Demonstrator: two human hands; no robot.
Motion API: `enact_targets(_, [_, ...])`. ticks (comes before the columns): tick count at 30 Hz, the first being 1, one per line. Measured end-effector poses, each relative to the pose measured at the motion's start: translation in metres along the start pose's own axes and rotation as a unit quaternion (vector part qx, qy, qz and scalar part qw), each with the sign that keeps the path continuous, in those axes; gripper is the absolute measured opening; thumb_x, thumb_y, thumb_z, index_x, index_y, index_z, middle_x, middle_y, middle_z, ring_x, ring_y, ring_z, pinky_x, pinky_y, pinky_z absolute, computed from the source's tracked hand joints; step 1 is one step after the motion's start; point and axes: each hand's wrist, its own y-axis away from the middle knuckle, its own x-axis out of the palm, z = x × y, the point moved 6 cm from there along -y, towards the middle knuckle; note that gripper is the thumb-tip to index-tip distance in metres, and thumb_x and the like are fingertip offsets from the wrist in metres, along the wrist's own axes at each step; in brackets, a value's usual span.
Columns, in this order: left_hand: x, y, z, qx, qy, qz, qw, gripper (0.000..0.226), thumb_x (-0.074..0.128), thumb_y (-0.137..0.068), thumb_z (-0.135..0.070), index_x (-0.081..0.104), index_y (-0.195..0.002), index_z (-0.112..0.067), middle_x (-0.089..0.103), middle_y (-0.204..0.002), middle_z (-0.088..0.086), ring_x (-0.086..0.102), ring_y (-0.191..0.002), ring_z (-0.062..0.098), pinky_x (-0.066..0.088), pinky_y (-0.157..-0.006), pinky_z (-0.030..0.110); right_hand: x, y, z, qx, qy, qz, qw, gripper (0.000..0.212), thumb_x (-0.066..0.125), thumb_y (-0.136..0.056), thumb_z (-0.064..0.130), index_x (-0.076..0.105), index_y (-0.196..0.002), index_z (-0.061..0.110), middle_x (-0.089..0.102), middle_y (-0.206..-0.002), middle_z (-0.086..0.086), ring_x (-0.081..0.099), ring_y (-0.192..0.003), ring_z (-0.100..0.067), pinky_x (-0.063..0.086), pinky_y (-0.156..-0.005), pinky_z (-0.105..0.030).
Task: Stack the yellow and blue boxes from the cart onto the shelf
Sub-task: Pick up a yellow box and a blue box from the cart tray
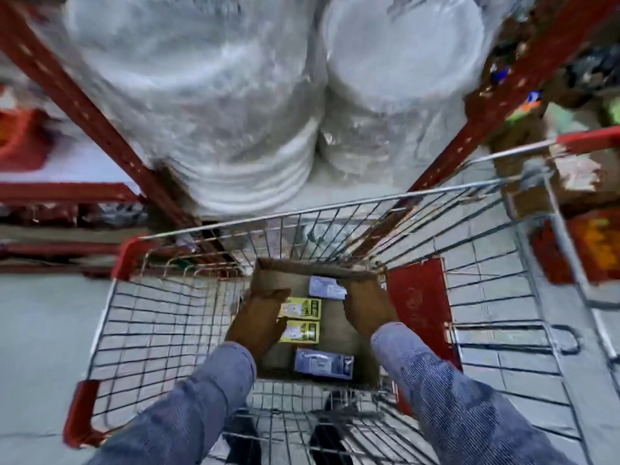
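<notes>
I look down into a wire cart [157, 317] that holds an open cardboard carton [288, 275]. Inside the carton lie two yellow boxes [303, 308] [302, 332] in the middle, one blue box [327, 287] at the far end and another blue box [323, 363] at the near end. My left hand [260, 317] reaches into the carton, its fingers at the left ends of the two yellow boxes. My right hand [365, 305] rests over the carton's right side, fingertips at the far blue box. Whether either hand grips a box is unclear. The shelf [352, 196] stands just beyond the cart.
Red shelf uprights [87, 105] [496, 105] frame two stacks of white plates wrapped in plastic [208, 105] [402, 78]. A second cart [550, 182] stands at the right, with cardboard boxes [570, 169] behind it. My shoes [332, 434] show through the cart floor.
</notes>
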Motion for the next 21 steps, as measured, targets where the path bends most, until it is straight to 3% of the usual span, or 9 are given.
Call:
enact_targets(3, [0.026,-0.034,0.019,-0.010,-0.031,0.019,0.999,0.056,0.065,-0.090,-0.021,0.042,-0.141,-0.015,0.048,-0.145,0.017,0.047,-0.129,0.038,0.042,-0.105,0.048,0.043,-0.024,-0.013,0.010,0.047,-0.005,0.999,0.035,0.051,-0.080,0.000,0.062,-0.112,0.011,0.070,-0.106,-0.015,0.063,-0.101,-0.036,0.040,-0.101,-0.048])
enact_targets(7, [0.063,-0.065,0.039,0.001,-0.061,0.097,0.993,0.057,0.063,-0.090,-0.015,0.039,-0.142,-0.009,0.044,-0.146,0.022,0.043,-0.132,0.037,0.035,-0.110,0.045,0.086,-0.042,-0.026,0.009,0.022,-0.011,1.000,0.030,0.056,-0.084,-0.005,0.059,-0.114,-0.004,0.061,-0.113,-0.029,0.060,-0.099,-0.043,0.050,-0.083,-0.049])
enact_targets(11, [0.077,-0.086,0.047,0.015,-0.090,0.158,0.983,0.060,0.062,-0.092,-0.011,0.032,-0.144,-0.004,0.034,-0.151,0.021,0.034,-0.137,0.035,0.026,-0.111,0.038,0.121,-0.056,-0.037,0.004,0.069,0.020,0.997,0.067,0.067,-0.058,-0.020,0.052,-0.122,-0.011,0.063,-0.111,-0.035,0.066,-0.084,-0.049,0.059,-0.065,-0.052])
enact_targets(14, [0.079,-0.094,0.053,0.026,-0.093,0.174,0.980,0.058,0.067,-0.087,-0.007,0.041,-0.138,-0.003,0.042,-0.145,0.022,0.040,-0.132,0.036,0.031,-0.107,0.038,0.124,-0.057,-0.037,-0.020,0.097,-0.016,0.995,0.071,0.069,-0.055,-0.020,0.052,-0.124,-0.010,0.061,-0.118,-0.033,0.064,-0.096,-0.048,0.058,-0.075,-0.054])
enact_targets(16, [0.075,-0.096,0.055,0.034,-0.078,0.167,0.982,0.061,0.073,-0.082,-0.009,0.045,-0.136,-0.010,0.048,-0.139,0.020,0.046,-0.128,0.036,0.038,-0.106,0.041,0.126,-0.061,-0.040,-0.018,0.120,-0.032,0.992,0.065,0.068,-0.067,-0.013,0.049,-0.128,-0.006,0.059,-0.123,-0.028,0.059,-0.106,-0.045,0.055,-0.084,-0.053])
enact_targets(18, [0.070,-0.093,0.054,0.050,-0.085,0.156,0.983,0.061,0.074,-0.082,-0.012,0.046,-0.135,-0.013,0.048,-0.136,0.016,0.048,-0.125,0.034,0.040,-0.103,0.040,0.127,-0.065,-0.041,-0.004,0.127,-0.022,0.992,0.058,0.066,-0.072,-0.008,0.048,-0.127,-0.005,0.059,-0.120,-0.027,0.056,-0.108,-0.042,0.052,-0.085,-0.052])
enact_targets(21, [0.054,-0.084,0.046,0.072,-0.092,0.137,0.984,0.061,0.075,-0.082,-0.017,0.046,-0.136,-0.016,0.050,-0.135,0.014,0.050,-0.122,0.032,0.042,-0.100,0.039,0.122,-0.067,-0.042,0.019,0.084,0.024,0.996,0.065,0.071,-0.070,0.000,0.042,-0.129,-0.001,0.052,-0.124,-0.024,0.048,-0.114,-0.041,0.047,-0.090,-0.050])
